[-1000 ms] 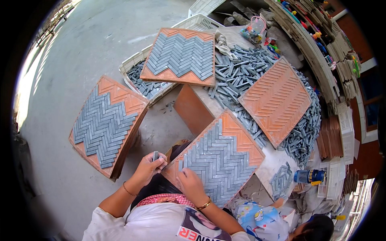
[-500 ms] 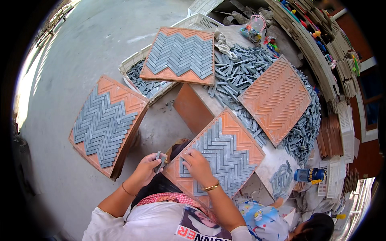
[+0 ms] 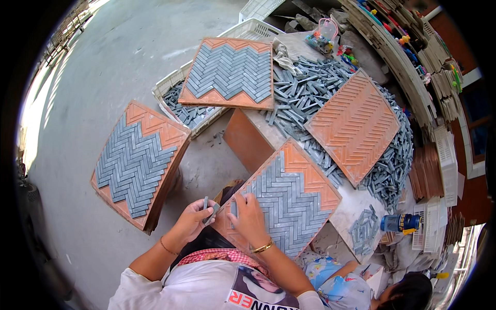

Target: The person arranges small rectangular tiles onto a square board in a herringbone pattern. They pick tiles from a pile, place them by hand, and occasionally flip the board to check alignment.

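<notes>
A: In the head view, what does the left hand (image 3: 195, 219) have?
B: Grey strips (image 3: 206, 202), pinched between thumb and fingers just off the left corner of the near tray (image 3: 310, 170). At least two show; the curled fingers hide any others, so I can't count them.
A: And the right hand (image 3: 249, 219)?
B: It's over the near tray, fingers bent and thumb apart, with a single strip (image 3: 233, 208) between them. Whether it's gripped or merely touched, I can't tell.
A: How much of the near tray can you see?
B: The upper part is plain: orange grooves bare along the upper right edge, a grey herringbone field (image 3: 287, 204) below them. The right hand and right forearm (image 3: 287, 266) cover part of the left and lower areas, so the slots beneath are hidden.
A: What else is obscured?
B: The white crate (image 3: 254, 30) is partly covered by the upper tray (image 3: 206, 98), with loose strips peeping out at its left. The bare tray (image 3: 356, 124) lies across the heap of strips (image 3: 297, 85), concealing its middle. A brown board (image 3: 248, 142) is overlapped by the near tray.
A: Anyone nearby?
B: A second person (image 3: 336, 289) at lower right, cut off by the bottom edge. What their hand is doing is too small to make out.
</notes>
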Demonstrator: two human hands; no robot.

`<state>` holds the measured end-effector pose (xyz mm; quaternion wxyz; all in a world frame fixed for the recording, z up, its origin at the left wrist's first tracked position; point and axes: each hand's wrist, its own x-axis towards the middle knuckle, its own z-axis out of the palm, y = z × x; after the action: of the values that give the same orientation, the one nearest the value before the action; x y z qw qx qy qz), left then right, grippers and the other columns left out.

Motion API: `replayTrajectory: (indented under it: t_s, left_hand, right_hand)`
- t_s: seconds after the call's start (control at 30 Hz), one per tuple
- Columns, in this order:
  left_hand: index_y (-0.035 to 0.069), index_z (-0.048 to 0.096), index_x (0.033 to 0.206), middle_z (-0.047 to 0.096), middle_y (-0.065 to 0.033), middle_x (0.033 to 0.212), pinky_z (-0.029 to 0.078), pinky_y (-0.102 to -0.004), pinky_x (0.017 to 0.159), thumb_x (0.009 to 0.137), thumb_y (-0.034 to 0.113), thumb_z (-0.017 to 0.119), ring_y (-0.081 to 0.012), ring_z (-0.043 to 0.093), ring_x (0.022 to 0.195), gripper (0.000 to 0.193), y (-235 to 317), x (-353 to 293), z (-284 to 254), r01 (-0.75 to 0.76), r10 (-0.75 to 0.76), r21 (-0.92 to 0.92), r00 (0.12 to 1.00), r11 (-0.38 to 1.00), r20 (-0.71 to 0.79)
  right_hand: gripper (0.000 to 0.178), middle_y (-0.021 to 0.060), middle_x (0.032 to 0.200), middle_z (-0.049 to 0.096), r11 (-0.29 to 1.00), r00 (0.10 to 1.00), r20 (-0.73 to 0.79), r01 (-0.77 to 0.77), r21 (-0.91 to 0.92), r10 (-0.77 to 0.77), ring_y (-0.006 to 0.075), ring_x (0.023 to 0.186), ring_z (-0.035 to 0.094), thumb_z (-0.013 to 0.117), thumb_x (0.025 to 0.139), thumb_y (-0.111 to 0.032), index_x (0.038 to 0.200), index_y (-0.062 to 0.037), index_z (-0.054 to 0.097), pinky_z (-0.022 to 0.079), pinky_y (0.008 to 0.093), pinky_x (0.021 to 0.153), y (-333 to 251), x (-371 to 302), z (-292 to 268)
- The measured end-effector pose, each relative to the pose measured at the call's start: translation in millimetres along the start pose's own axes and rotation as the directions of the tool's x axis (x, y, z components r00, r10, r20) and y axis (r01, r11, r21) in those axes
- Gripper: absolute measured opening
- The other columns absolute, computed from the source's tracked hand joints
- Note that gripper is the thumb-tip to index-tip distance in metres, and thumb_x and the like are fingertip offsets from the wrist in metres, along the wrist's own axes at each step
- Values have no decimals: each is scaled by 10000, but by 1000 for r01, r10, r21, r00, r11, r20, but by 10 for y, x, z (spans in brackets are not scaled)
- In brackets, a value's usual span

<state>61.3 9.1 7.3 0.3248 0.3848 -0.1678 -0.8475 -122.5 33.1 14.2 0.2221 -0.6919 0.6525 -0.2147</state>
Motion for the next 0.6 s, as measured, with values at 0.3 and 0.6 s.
replayTrajectory:
  t_s: [0.3,0.6]
  left_hand:
    - [20,543,959,554,-36,872,453,-230,684,848,80,592,-101,516,741,135,-59,-14,29,34,-33,-14,998,999,51]
    - [1,546,961,566,-58,919,495,-269,789,881,55,494,-127,577,852,110,-50,9,-8,-132,142,257,990,957,-18]
  right_hand:
    - [435,118,905,534,908,995,93,-8,419,-34,268,758,546,699,685,-94,1088,-59,540,457,357,670,-107,48,-243]
    - [177,116,743,586,958,984,-87,170,232,-153,280,625,575,656,766,-122,897,-23,591,470,331,550,55,-290,-187]
